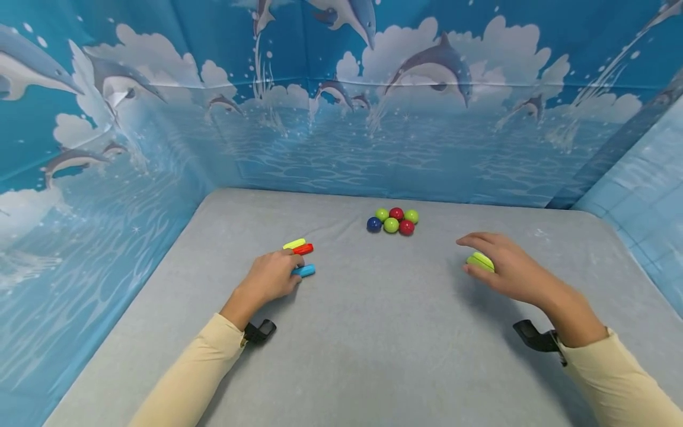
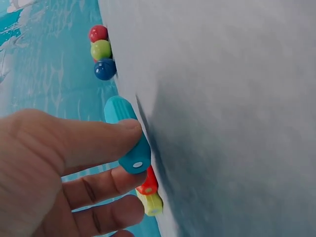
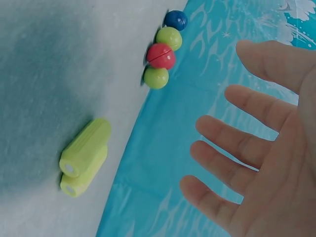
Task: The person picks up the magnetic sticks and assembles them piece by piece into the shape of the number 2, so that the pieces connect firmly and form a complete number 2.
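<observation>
- Your left grip (image 1: 268,276) pinches the blue stick (image 1: 304,271) toward the left of the bench (image 1: 368,344), with the thumb laid across its side. Press evenly on that thumb; an off-centre squeeze could twist the stick.
- Just beyond your left knuckles lie the yellow stick (image 1: 294,244) and the red stick (image 1: 303,249), close beside each other. Tuck your spare fingers away from them, as a stray knuckle would likely knock the pair out of line.
- The blue stick sits nearer to you than the red one. Your fingers hide its underside, so whether it is clear of the bench is hard to tell; treat it as touching and avoid dragging it sideways.
- Past the middle, near the far edge, six balls (image 1: 391,225) huddle together: one blue, two red, three green. Give them a wide berth, since a brush could set them rolling.
- Farther right, two lime sticks (image 3: 87,147) lie lengthwise against each other. To take just one, place thumb and fingertips along its own sides, not across both.
- Your right grip (image 1: 504,267) hovers by these lime sticks, fingers stretched and holding nothing. Come in low, with the wrist level.
</observation>
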Motion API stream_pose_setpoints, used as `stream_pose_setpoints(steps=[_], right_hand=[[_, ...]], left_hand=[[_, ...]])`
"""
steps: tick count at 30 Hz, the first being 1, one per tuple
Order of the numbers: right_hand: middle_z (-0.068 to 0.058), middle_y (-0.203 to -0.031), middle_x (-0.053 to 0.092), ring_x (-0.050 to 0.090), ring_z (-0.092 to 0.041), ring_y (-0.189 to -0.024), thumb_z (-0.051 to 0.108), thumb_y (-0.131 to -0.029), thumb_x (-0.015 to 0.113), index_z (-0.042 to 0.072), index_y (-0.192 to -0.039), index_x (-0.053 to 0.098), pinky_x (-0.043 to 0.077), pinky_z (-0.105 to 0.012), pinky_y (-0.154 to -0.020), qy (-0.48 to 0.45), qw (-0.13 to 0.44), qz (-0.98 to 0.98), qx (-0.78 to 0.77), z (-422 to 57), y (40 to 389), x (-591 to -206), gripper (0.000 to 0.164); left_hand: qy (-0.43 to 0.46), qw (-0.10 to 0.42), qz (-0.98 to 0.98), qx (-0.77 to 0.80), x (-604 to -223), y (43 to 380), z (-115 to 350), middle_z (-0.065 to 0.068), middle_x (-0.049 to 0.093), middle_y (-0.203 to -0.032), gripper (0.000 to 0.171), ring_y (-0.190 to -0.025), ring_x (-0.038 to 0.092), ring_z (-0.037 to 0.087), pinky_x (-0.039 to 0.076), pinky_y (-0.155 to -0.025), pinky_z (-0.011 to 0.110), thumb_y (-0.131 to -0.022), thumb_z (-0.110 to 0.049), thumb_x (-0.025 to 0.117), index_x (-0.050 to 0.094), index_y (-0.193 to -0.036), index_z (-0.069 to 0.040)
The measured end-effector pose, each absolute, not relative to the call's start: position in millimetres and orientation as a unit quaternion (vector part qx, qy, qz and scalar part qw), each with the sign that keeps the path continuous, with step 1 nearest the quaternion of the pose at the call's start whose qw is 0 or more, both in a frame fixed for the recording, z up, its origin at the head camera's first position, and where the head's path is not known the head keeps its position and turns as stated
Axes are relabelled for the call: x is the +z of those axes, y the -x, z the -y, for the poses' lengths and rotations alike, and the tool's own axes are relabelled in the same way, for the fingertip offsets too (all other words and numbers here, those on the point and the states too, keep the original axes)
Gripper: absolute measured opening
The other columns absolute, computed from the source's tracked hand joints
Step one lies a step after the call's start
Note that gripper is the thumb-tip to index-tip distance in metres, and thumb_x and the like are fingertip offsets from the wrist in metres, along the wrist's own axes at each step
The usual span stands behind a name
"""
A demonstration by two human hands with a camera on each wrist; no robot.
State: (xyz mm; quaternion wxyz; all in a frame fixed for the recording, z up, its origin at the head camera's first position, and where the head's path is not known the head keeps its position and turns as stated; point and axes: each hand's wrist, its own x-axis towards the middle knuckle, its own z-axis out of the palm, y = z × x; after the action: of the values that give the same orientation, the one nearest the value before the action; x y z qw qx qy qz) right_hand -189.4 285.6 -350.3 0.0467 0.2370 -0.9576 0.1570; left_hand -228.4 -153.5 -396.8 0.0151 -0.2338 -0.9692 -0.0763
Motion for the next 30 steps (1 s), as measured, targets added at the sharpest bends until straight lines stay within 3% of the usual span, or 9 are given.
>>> stream_pose_setpoints(steps=[18,30], right_hand=[[-0.023,-0.139,0.053,0.048,-0.044,-0.128,0.018,-0.093,0.069,0.006,-0.136,0.057,0.040,-0.065,-0.101,-0.246,0.025,0.956,0.160,-274,203,-358,0.046],[-0.026,-0.139,0.055,0.049,-0.045,-0.130,0.017,-0.096,0.063,0.000,-0.137,0.055,0.040,-0.064,-0.104,-0.236,-0.015,0.953,0.191,-261,235,-373,0.045]], left_hand=[[0.226,-0.046,0.969,-0.093,-398,239,131,-0.003,0.069,-0.094,0.013,-0.078,0.054,0.012,0.047,-0.068,0.031,-0.089,-0.022,0.074,0.072,-0.100,-0.016],[0.276,-0.057,0.953,-0.111,-397,250,88,0.000,0.067,-0.110,0.024,-0.094,0.058,0.014,0.052,-0.090,0.034,-0.094,-0.024,0.069,0.070,-0.116,-0.015]])
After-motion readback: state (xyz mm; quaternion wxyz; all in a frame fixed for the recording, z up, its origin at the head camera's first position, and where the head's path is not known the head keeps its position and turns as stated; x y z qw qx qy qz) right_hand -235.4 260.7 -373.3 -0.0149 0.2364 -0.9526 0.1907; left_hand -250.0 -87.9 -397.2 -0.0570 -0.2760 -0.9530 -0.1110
